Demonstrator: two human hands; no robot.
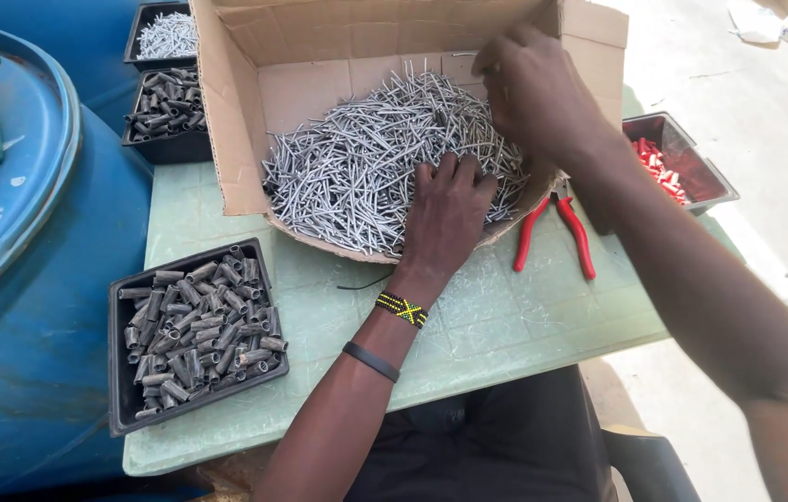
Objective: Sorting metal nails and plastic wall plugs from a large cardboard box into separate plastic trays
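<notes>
The heap of grey metal pins [366, 153] lies in the cardboard box [236, 112] at the desk's far side, directly under the flat, released left hand [445, 209], while the right hand [533, 88], farther right, seems pinched on some pins.

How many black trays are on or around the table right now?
4. One black tray of dark metal sleeves sits front left; two at the back left, partly hidden by the cardboard box; one on the right holds red pieces. More may be hidden.
</notes>
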